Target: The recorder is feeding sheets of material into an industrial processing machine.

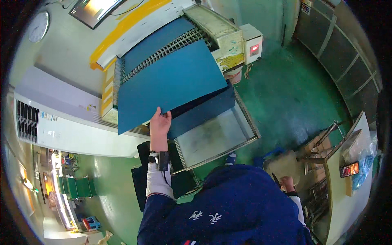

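A large flat blue sheet (171, 77) slants across the roller machine, its far part lying near the rollers. My left hand (160, 121) is closed on its near edge, with the fingertips at the sheet's border. Below the sheet, another dark blue panel (206, 107) leans over a pale-bottomed tray (216, 132). Low at my right side, my right hand (288, 184) is closed around a dark, narrow, pointed tool (276, 179); its exact kind is too small to make out. A black device is strapped to my left wrist.
Rows of rollers (163, 53) span the machine, with a control box (253, 43) at its right end. A white air conditioner (81, 132) lies left. Dark sheets (141, 183) are by the tray. At right stands a table (339, 204) bearing a phone (349, 170).
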A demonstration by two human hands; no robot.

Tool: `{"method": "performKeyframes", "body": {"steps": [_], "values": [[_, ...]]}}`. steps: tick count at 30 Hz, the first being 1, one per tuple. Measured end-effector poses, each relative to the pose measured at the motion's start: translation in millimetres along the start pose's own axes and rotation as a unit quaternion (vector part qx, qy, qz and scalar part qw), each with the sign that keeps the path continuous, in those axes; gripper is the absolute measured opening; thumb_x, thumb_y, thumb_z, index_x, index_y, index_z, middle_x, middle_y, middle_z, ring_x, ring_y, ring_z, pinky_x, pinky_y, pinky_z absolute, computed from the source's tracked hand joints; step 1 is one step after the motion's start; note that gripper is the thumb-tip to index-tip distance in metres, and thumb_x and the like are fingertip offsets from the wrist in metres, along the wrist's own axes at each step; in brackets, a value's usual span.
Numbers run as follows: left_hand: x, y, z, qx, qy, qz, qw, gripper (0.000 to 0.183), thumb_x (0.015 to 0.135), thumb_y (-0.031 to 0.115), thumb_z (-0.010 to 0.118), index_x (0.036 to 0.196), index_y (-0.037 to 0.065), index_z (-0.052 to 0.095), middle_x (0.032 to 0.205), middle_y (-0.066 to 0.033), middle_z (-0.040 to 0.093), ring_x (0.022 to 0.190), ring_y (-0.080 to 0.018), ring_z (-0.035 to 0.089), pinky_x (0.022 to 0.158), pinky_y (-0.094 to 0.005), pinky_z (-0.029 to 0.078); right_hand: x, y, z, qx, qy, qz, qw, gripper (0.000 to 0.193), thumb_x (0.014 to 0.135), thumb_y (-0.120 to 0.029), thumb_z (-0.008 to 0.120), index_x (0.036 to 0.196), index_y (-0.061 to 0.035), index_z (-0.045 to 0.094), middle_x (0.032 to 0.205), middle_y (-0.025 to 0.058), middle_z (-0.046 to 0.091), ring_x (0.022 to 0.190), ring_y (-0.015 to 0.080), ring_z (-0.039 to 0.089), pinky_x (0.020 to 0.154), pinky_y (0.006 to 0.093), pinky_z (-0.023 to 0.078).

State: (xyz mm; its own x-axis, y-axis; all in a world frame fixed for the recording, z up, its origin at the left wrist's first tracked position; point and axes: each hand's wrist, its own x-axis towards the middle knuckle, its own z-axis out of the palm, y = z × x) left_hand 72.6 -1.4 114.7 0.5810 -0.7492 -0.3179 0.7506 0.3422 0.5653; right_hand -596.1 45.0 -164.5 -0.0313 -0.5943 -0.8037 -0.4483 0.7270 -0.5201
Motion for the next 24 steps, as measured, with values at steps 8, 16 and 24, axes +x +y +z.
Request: {"method": "performKeyframes", "body": {"steps": [8, 16, 24], "values": [[62.7, -4.8, 19.0, -0.021, -0.003, -0.020, 1.000, 0.012, 0.088, 0.014, 0.050, 0.093, 0.003, 0.051, 0.091, -0.0081, 0.057, 0.081, -0.0209, 0.053, 0.073, -0.0337, 0.049, 10.6, 47.5, 2.0, -0.020, -0.056, -0.157, 0.986, 0.020, 0.084, -0.016, 0.046, 0.087, -0.0018, 0.059, 0.064, 0.0125, 0.059, 0.049, 0.0248, 0.057, 0.039, 0.0357, 0.045], [118.3, -18.1, 19.0, -0.008, 0.033, -0.010, 0.999, 0.016, 0.087, 0.017, 0.052, 0.089, 0.000, 0.050, 0.079, -0.0070, 0.052, 0.076, -0.0199, 0.052, 0.073, -0.0323, 0.052, 2.4, 79.3, 4.3, -0.046, -0.046, -0.003, 0.998, 0.027, 0.061, -0.033, 0.058, 0.084, -0.0206, 0.064, 0.093, -0.0015, 0.062, 0.087, 0.0217, 0.058, 0.071, 0.0359, 0.045], [154.1, -28.9, 30.4, -0.006, 0.027, -0.004, 1.000, 0.015, 0.088, 0.015, 0.051, 0.089, -0.001, 0.049, 0.084, -0.0102, 0.053, 0.080, -0.0209, 0.053, 0.078, -0.0339, 0.052, -18.1, 85.2, 23.3, -0.032, 0.034, -0.132, 0.990, 0.020, 0.076, -0.019, 0.060, 0.088, -0.0027, 0.056, 0.059, 0.0102, 0.059, 0.045, 0.0194, 0.057, 0.037, 0.0312, 0.045]]}}
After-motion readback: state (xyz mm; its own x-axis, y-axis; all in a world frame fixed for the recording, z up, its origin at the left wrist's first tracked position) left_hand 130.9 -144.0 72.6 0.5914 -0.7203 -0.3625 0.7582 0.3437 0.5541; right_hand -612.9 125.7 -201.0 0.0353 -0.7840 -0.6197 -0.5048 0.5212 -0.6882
